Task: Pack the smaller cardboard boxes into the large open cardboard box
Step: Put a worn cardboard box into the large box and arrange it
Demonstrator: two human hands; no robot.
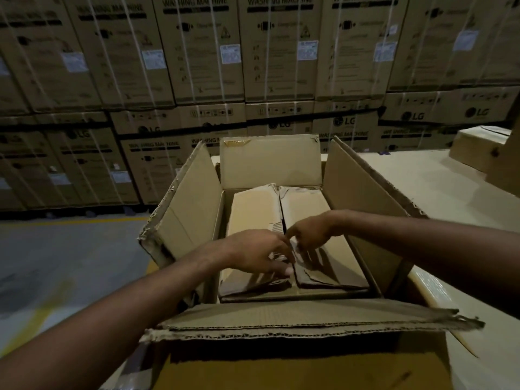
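The large open cardboard box (pixel 360 187) stands in front of me with all its flaps raised or folded out. Two smaller cardboard boxes lie side by side inside it: the left small box (pixel 251 212) and the right small box (pixel 306 206). Both of my hands reach into the large box. My left hand (pixel 259 253) rests on the near end of the left small box, fingers spread along the gap between the two. My right hand (pixel 308 235) sits on the right small box with its fingers bent down at that same gap. Whether either hand grips anything is unclear.
A wall of stacked washing-machine cartons (pixel 197 52) fills the background. The large box sits on a pale cardboard surface (pixel 439 175). Another carton (pixel 478 150) stands at the far right. Grey floor with a yellow line (pixel 56 249) lies to the left.
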